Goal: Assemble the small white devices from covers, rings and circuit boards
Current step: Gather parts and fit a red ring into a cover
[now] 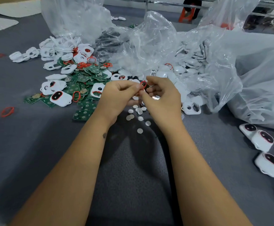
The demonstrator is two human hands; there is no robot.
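Grey felt table is shown, strewn with parts; clear plastic bags are heaped along the far side. Green circuit boards and white covers are piled at left, with loose red rings lying apart on the felt; small white discs are scattered between the forearms; finished white devices are lined up at right. At centre, a red ring is pinched between the curled fingertips of the left hand and the right hand, held above the table; a white part is partly hidden under the left fingers, and what it is cannot be told.
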